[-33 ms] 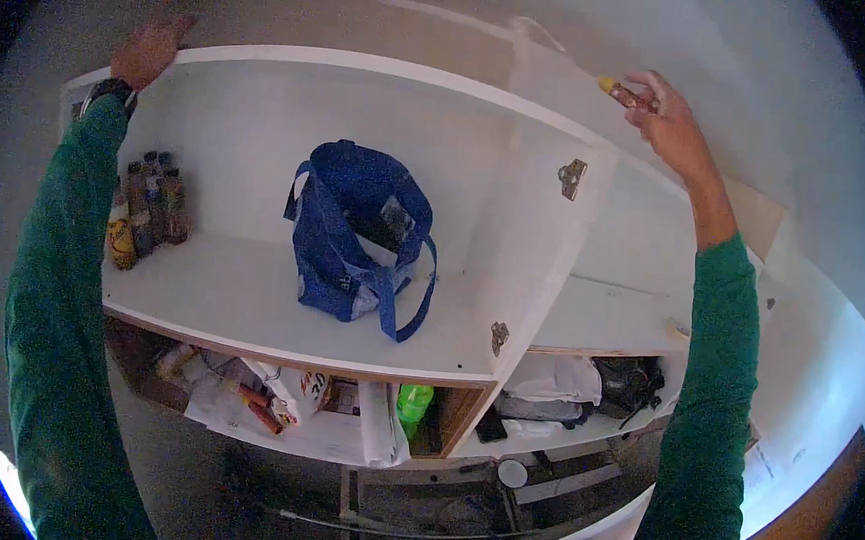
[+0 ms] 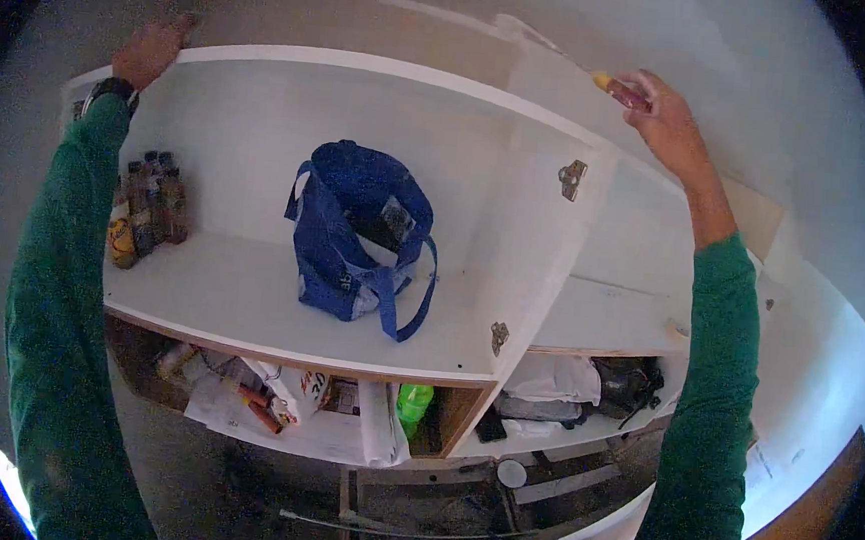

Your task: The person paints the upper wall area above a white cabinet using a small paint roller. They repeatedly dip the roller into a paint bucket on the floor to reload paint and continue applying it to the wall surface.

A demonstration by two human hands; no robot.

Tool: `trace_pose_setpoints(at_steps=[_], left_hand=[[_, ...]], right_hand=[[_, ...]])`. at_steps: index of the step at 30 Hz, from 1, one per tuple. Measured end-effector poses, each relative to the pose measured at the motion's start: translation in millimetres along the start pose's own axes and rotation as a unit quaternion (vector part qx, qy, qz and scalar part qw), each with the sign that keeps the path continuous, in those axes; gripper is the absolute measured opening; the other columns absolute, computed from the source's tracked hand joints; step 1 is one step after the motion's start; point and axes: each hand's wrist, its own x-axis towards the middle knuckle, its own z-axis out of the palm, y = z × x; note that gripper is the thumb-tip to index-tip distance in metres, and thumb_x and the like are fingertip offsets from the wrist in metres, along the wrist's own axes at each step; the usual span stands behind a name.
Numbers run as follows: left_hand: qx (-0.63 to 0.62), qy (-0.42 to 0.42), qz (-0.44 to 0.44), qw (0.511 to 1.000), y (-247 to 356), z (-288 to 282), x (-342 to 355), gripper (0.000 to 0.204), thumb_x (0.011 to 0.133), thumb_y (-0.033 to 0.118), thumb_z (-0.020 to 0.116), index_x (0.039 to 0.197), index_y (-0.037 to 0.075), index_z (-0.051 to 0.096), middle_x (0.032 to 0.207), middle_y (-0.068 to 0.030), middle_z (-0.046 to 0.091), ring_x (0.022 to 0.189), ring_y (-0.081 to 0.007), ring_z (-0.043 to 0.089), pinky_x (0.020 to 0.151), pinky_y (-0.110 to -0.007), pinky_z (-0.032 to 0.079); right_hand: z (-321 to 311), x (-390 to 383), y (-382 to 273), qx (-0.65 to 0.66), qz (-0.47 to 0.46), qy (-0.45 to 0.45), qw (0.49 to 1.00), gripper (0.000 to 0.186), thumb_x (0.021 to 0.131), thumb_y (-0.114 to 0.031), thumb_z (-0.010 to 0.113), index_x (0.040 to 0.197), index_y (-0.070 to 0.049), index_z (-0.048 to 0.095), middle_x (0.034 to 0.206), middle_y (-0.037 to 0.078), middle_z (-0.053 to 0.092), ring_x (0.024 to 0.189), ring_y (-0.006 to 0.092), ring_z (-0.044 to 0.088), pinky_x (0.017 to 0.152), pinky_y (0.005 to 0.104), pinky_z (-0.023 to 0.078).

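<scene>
My right hand (image 2: 669,121) is closed around the red-and-yellow handle of a small paint roller (image 2: 630,93). A thin shank runs up and left from the handle to a pale head against the wall, just above the cabinet (image 2: 327,59); the head's outline blurs into the wall. A whitish strip runs along the wall to the left of it. At the far left, my left hand (image 2: 149,53) rests on the cabinet's top edge with its fingers stretched out, holding nothing. A dark watch is on that wrist.
On the upper shelf stand a blue cloth bag (image 2: 360,235) and several small bottles (image 2: 161,201). Metal hinges (image 2: 572,179) sit on the divider. Below are papers, a green bottle (image 2: 413,406), and a black bag (image 2: 625,384). A thin rod (image 2: 404,533) crosses low down.
The roller's head has slid slightly left along the wall, and my right hand has shifted a little left with it. My left hand has stayed in place.
</scene>
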Motion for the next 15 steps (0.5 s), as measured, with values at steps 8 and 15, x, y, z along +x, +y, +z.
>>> trace_pose_setpoints(at_steps=[8,15], left_hand=[[0.066,-0.071,-0.054,0.994,31,-21,-7,0.041,0.098,0.039,0.031,0.136,0.03,0.043,0.115,-0.0234,0.059,0.101,-0.0428,0.06,0.088,-0.053,0.049],[0.011,0.003,-0.001,1.0,5,13,10,0.044,0.097,0.045,0.031,0.134,0.027,0.047,0.117,-0.0211,0.061,0.106,-0.0435,0.058,0.094,-0.054,0.045]], right_hand=[[31,40,-56,-0.279,-0.086,-0.087,0.952,0.056,0.084,-0.003,0.053,0.131,-0.034,0.053,0.097,0.018,0.059,0.095,0.0348,0.061,0.08,0.047,0.052],[74,72,-41,-0.352,-0.112,-0.104,0.923,0.056,0.087,-0.005,0.053,0.134,-0.035,0.05,0.099,0.015,0.054,0.085,0.0314,0.06,0.075,0.0439,0.052]])
